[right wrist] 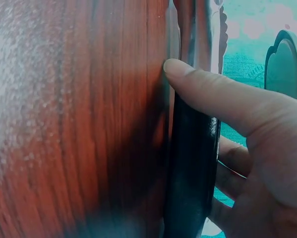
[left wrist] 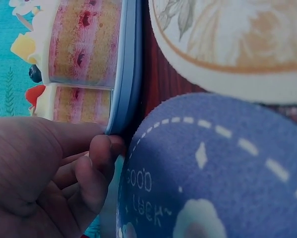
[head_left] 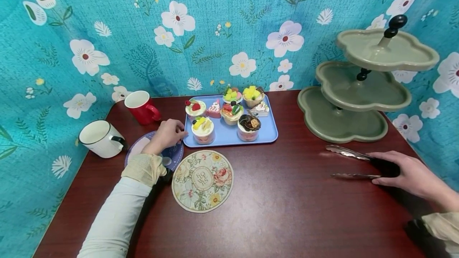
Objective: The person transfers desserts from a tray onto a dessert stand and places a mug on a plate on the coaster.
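Observation:
In the head view, my left hand (head_left: 166,133) pinches the left edge of a blue tray (head_left: 268,129). The left wrist view shows thumb and fingers meeting at the tray's corner rim (left wrist: 132,64). Several small cakes stand on the tray, among them a cup topped with chocolate (head_left: 248,124), a yellow-topped cup (head_left: 203,129) and a pink cake slice (head_left: 214,109). At the right, my right hand (head_left: 412,172) holds metal tongs (head_left: 349,153) by their black handle (right wrist: 190,163), thumb on one side and fingers on the other. The tongs' arms stand apart with nothing between them.
A three-tier green stand (head_left: 340,128) rises at the back right, just behind the tongs. To the left are a red mug (head_left: 141,108) and a white mug (head_left: 98,140). A purple round mat (head_left: 175,154) lies under my left forearm, beside a floral mat (head_left: 202,196).

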Available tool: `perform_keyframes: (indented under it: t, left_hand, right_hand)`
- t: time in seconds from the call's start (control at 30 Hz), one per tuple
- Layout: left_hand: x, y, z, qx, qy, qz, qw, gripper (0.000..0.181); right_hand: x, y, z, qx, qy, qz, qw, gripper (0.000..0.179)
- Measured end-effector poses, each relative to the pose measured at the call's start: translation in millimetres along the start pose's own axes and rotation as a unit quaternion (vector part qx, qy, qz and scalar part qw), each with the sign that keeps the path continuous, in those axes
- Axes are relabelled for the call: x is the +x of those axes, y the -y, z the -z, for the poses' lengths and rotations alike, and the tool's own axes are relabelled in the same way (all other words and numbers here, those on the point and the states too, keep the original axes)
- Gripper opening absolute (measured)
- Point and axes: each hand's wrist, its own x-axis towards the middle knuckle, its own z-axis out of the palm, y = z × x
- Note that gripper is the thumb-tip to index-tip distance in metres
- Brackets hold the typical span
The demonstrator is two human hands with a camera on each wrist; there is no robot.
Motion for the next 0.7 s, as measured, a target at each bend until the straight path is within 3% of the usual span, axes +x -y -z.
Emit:
perform_keyframes:
  t: [0.23,0.7]
  left_hand:
    - [-1.2,-1.2,0.4,-0.001,0.007,0.006,1.0000,0.034]
    - [0.6,-0.2,0.8,-0.005,0.010,0.013,0.9998,0.035]
  right_hand:
    - [-0.3,-0.3,0.4,-0.007,-0.017,0.011,0.9998,0.065]
    - [1.3,1.2,-1.7,-0.012,-0.004,0.011,0.9999,0.065]
